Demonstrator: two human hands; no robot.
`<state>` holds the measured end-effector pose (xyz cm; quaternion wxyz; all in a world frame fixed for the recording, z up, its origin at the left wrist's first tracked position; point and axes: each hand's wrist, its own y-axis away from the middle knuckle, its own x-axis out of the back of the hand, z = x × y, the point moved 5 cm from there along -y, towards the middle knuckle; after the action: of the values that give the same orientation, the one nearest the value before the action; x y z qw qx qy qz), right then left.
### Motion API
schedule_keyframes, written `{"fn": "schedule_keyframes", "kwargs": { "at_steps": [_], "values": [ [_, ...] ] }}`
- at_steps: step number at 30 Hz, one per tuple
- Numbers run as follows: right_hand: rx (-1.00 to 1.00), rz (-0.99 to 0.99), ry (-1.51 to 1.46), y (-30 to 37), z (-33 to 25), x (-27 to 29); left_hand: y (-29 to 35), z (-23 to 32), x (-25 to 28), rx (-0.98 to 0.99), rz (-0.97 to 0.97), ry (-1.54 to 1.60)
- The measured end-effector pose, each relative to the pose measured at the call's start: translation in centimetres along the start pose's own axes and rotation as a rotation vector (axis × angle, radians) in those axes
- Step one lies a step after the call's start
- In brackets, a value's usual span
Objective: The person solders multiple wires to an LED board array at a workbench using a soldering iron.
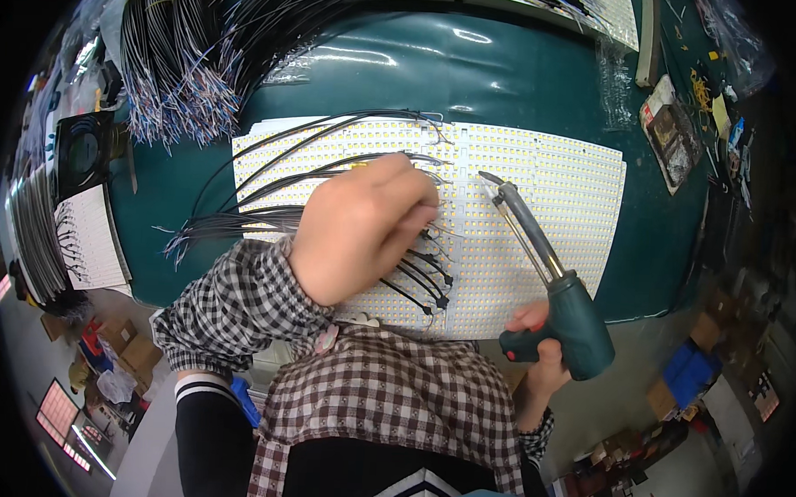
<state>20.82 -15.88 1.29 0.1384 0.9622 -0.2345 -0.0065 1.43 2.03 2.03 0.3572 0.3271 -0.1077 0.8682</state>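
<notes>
My right hand grips a dark green pistol-shaped soldering gun with a red trigger. Its long metal barrel slants up and left, and the tip hangs over the white LED panel, which is dotted with rows of small yellowish lights. On the panel's left half my left hand is closed in a pinch, with thin wire ends showing at the fingertips. Black cables run from the left under and past this hand to the panel's middle strip. Below the fingers, several short black leads end on that strip.
Thick bundles of black cables with bared coloured ends lie at the far left of the green table mat. A smaller stack of white panels sits at the left edge. At the right lies a grimy tray near loose scraps.
</notes>
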Motion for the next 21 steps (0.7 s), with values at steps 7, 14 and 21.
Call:
{"fn": "schedule_keyframes", "kwargs": {
  "at_steps": [7, 14, 21],
  "values": [
    [-0.014, 0.009, 0.011, 0.2, -0.3, 0.4, -0.2, -0.1, -0.9, 0.069, 0.120, 0.013],
    [-0.052, 0.033, -0.037, 0.6, 0.2, 0.7, -0.9, 0.2, -1.5, -0.024, 0.073, -0.048],
    [-0.088, 0.018, -0.063, 0.9, 0.4, 0.7, -0.8, -0.5, -1.1, 0.016, 0.058, 0.095]
  ]
}}
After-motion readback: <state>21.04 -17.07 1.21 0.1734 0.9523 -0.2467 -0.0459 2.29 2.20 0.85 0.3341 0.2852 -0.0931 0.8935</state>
